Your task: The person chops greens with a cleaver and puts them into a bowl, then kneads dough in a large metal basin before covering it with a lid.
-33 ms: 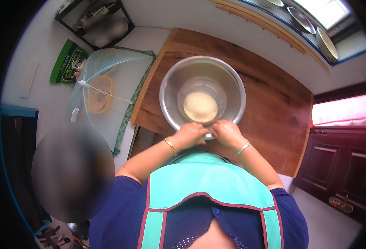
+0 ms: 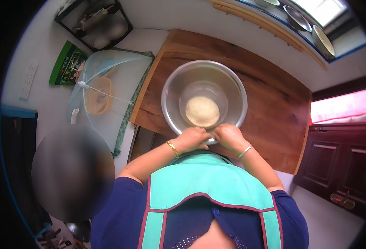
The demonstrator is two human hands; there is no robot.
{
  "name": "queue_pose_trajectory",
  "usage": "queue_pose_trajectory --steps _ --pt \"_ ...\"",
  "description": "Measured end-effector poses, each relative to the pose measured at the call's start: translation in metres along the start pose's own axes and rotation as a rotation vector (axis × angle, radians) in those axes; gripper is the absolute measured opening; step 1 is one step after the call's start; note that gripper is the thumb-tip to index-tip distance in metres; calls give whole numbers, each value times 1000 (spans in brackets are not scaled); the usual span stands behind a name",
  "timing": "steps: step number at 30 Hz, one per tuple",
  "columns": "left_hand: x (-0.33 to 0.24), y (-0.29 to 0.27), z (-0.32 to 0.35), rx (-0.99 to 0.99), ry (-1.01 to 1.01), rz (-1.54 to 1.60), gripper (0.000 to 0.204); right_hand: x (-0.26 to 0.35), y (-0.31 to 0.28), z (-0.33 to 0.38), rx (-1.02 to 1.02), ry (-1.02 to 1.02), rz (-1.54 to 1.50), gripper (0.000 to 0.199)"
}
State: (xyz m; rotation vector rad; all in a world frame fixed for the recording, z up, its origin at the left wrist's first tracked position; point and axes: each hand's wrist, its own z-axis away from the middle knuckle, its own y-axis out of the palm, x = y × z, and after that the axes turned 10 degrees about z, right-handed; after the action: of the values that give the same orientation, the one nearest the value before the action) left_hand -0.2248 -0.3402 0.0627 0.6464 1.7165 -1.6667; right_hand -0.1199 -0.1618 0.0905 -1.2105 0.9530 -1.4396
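Head view: nothing changed since earlier frame. Left hand (image 2: 193,138), right hand (image 2: 229,137) closed on steel bowl (image 2: 170,89) rim at six o'clock; dough (image 2: 202,111) inside; bare wooden bench (image 2: 274,108) toward three o'clock.

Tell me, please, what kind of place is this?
Most likely a home kitchen. A steel mixing bowl with a lump of dough sits on a large wooden board, and a mesh food cover stands beside it.

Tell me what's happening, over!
Left hand and right hand together at near rim of round steel bowl. Pale round dough ball inside, untouched. Nothing in the way.
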Motion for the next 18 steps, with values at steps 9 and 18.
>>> queue_pose_trajectory --steps 9,18 --pt "21 7 22 -448 19 -144 15 69 36 21 -191 193 140 65" --pt "20 5 15 -341 -97 -307 19 55 70 -2 -181 184 307 75"
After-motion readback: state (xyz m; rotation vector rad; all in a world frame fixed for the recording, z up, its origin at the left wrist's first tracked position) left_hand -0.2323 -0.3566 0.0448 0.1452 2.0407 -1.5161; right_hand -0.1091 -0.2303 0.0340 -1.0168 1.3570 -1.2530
